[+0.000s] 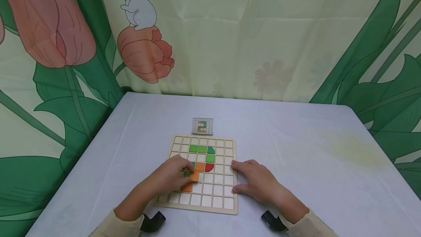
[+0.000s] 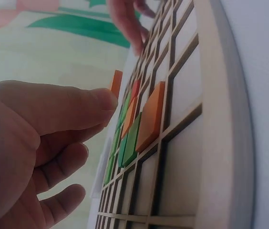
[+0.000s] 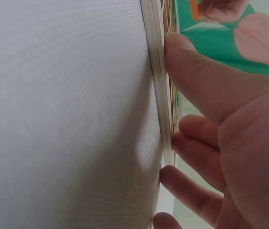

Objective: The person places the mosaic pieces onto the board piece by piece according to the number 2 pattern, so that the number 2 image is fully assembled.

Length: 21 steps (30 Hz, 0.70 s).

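Observation:
My left hand (image 1: 171,174) pinches an orange square tile (image 1: 194,176) between thumb and fingers; in the left wrist view this tile (image 2: 117,82) is held off the wooden grid board (image 2: 239,157). Green, orange and red pieces lie in the board's cells. Among them are a green square (image 1: 202,149), a red rounded piece (image 1: 209,167) and another orange square (image 1: 186,187) just below the held one. My left hand partly covers the pieces nearest it. At the board's right edge, my right hand (image 1: 258,180) rests its thumb and fingertips on the rim, fingers spread.
Behind the board lies a small pattern card (image 1: 202,126) with a coloured figure on a grid. A white cloth (image 1: 296,149) covers the table. A printed curtain (image 1: 210,46) hangs along the back. Black wrist mounts (image 1: 153,222) sit at both sleeves.

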Tool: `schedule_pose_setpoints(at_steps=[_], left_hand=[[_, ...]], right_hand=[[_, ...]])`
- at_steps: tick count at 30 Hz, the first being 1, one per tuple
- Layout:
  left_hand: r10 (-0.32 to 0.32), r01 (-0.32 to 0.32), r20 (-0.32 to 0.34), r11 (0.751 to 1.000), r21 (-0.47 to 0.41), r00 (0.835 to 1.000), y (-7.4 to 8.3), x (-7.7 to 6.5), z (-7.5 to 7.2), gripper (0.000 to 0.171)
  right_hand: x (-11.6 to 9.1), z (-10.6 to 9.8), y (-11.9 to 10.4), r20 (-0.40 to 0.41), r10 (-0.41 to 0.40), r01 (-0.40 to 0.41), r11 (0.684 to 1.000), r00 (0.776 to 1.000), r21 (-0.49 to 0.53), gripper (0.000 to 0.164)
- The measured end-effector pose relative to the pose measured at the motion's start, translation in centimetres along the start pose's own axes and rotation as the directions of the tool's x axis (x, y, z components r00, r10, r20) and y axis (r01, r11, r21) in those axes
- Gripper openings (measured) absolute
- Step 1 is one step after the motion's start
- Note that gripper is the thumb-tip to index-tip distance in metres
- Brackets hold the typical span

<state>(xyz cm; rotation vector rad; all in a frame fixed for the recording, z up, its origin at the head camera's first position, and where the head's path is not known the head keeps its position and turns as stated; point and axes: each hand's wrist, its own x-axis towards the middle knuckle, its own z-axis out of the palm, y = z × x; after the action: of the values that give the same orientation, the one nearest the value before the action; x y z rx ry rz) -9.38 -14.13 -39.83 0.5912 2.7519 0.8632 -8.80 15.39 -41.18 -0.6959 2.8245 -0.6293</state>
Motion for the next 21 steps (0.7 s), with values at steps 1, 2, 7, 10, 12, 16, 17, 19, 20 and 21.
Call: schedule_pose_setpoints(at_steps=[1, 2, 7, 10, 12, 16, 17, 19, 20, 21], left_hand=[[0.009, -0.009, 0.007, 1.0, 0.007, 1.0, 0.0, 0.0, 0.1, 0.015], [0.016, -0.016, 0.016, 1.0, 0.009, 1.0, 0.1, 0.0, 0.1, 0.015], [0.046, -0.047, 0.044, 0.999, 0.017, 0.998, 0.1, -0.1, 0.4, 0.016], [0.068, -0.068, 0.042, 0.998, 0.013, 0.997, -0.1, -0.1, 0.6, 0.015], [0.078, -0.079, 0.043, 0.997, 0.007, 0.996, -0.1, -0.1, 0.7, 0.015], [0.078, -0.079, 0.059, 0.997, 0.001, 0.995, -0.2, 0.0, 0.9, 0.015], [0.074, -0.074, 0.065, 0.997, 0.002, 0.995, -0.3, 0.0, 1.0, 0.015], [0.075, -0.075, 0.072, 0.997, 0.001, 0.995, -0.2, 0.0, 1.1, 0.014], [0.073, -0.073, 0.075, 0.997, -0.002, 0.995, -0.2, 0.0, 1.1, 0.014], [0.073, -0.072, 0.077, 0.997, -0.004, 0.994, -0.2, 0.0, 1.1, 0.014]], right_hand=[[0.0, 0.0, 0.0, 0.0, -0.001, 0.001, 1.0, 1.0, 0.001, 0.071], [0.0, 0.0, 0.0, -0.001, -0.002, 0.002, 1.0, 1.0, 0.002, 0.07], [-0.1, 0.0, 0.0, -0.007, -0.01, 0.01, 1.0, 1.0, 0.001, 0.07], [-0.1, 0.0, 0.0, -0.008, -0.014, 0.014, 1.0, 1.0, 0.001, 0.07], [-0.1, 0.0, 0.0, -0.008, -0.013, 0.013, 1.0, 1.0, 0.002, 0.07], [-0.1, 0.0, 0.0, -0.005, -0.013, 0.013, 1.0, 1.0, 0.0, 0.07], [-0.1, 0.0, 0.0, -0.005, -0.014, 0.014, 1.0, 1.0, 0.0, 0.07], [-0.1, 0.0, 0.0, -0.006, -0.017, 0.017, 1.0, 1.0, -0.001, 0.07], [-0.1, 0.0, 0.0, -0.007, -0.018, 0.018, 1.0, 1.0, -0.002, 0.07], [-0.1, 0.0, 0.0, -0.008, -0.019, 0.019, 1.0, 1.0, -0.002, 0.07]])
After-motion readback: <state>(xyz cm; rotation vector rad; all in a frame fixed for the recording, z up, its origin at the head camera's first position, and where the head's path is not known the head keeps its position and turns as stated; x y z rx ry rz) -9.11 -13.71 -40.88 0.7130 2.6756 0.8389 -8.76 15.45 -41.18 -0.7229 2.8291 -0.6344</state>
